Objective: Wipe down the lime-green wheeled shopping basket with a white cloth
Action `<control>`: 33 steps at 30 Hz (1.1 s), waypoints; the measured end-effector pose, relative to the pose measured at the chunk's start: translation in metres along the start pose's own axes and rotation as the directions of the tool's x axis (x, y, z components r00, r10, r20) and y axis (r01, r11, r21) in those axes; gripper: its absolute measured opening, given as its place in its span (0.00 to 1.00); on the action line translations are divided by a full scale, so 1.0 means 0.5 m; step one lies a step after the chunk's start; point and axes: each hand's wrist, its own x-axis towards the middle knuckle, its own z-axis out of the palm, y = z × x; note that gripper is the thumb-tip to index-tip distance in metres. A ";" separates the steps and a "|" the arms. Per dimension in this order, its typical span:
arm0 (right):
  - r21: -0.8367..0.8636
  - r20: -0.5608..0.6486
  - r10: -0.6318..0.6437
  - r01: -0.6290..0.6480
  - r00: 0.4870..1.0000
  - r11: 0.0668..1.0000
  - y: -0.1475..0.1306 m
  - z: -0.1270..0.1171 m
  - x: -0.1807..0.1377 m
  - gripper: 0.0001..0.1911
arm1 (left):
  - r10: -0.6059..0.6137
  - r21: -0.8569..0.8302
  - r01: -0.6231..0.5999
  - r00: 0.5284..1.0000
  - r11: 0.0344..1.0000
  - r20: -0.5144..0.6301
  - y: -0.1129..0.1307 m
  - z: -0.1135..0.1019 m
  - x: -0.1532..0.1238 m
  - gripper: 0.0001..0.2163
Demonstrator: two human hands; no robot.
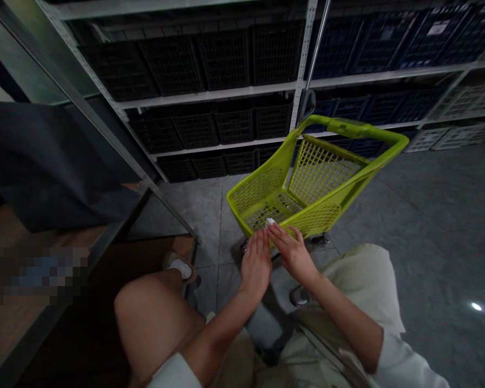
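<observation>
The rack point(302, 64) is cut off by the upper edge, and its latticed plastic crates point(226, 58) are partly lost in shadow. The lime plastic cart point(262, 175), meshed and smoothly rimmed, is partly covered at its near side by the right hand point(294, 256). The left hand point(257, 265) is held nearly flat, fingers together; what its palm may grip cannot be told. By the right hand's lightly bent fingers, a tiny white scrap point(270, 221), not identifiable, is pinched.
</observation>
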 end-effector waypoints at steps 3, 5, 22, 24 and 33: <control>-0.029 -0.032 0.065 -0.066 0.997 0.997 0.073 -0.027 -0.009 0.42 | -0.028 0.022 0.028 1.000 0.999 -0.009 -0.011 -0.008 -0.001 0.28; -0.073 -0.118 0.179 -0.188 0.977 0.979 0.147 -0.054 -0.014 0.39 | -0.042 0.007 0.042 0.999 0.999 -0.026 -0.020 -0.014 -0.003 0.29; 0.002 -0.176 0.228 -0.231 0.958 0.973 0.024 -0.034 0.040 0.36 | -0.337 0.071 0.331 0.933 0.941 0.127 -0.195 -0.136 0.011 0.33; 0.019 -0.147 0.209 -0.208 0.967 0.978 -0.009 -0.034 0.041 0.36 | -0.416 0.117 0.403 0.901 0.908 0.122 -0.215 -0.137 0.015 0.33; 0.008 -0.103 0.007 -0.006 0.995 1.000 -0.088 -0.036 0.013 0.36 | 0.147 -0.278 -0.193 0.973 0.941 -0.176 -0.146 -0.084 0.018 0.24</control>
